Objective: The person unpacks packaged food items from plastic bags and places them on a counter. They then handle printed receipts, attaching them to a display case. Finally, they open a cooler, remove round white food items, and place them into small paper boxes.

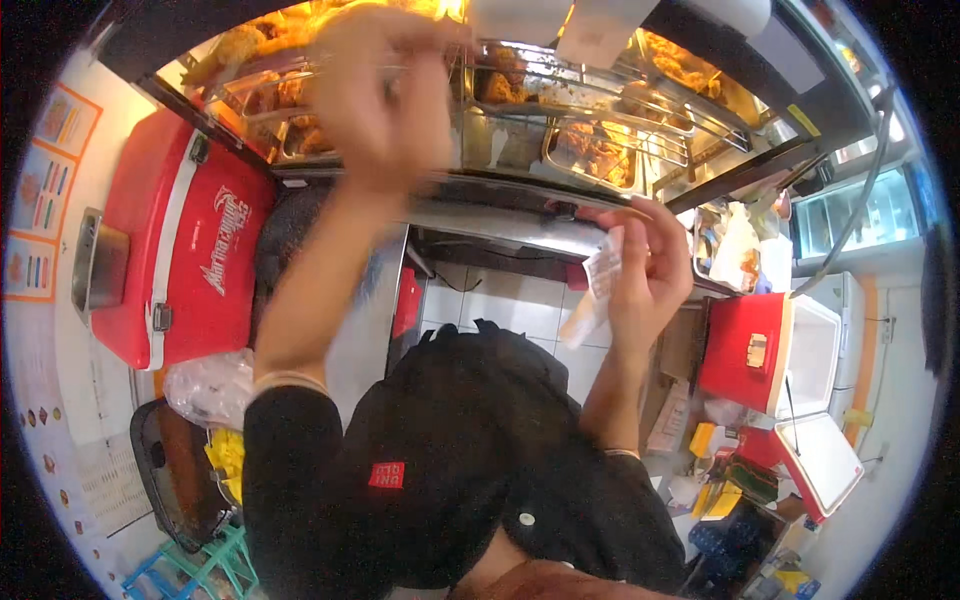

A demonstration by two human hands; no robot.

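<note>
My left hand (386, 97) is raised before a lit food warmer cabinet and is badly blurred. Its fingers look bent, but whether they hold anything does not show. Lower and to the right, my right hand (649, 262) grips a slim wrapped item (589, 304), pale with a printed white wrapper or label. That hand is close to the cabinet's front edge (517, 191). Inside the cabinet, wire racks (660, 127) bear browned fried food, some of it in a metal tray (553, 150).
A red cooler box (195, 255) stands at left, beside a clear plastic bag (210, 386). On the right, an open red cooler (739, 349) has its lid hanging down. A loaded tray (724, 247) is beyond my right hand. Tiled floor (510, 292) lies below the counter.
</note>
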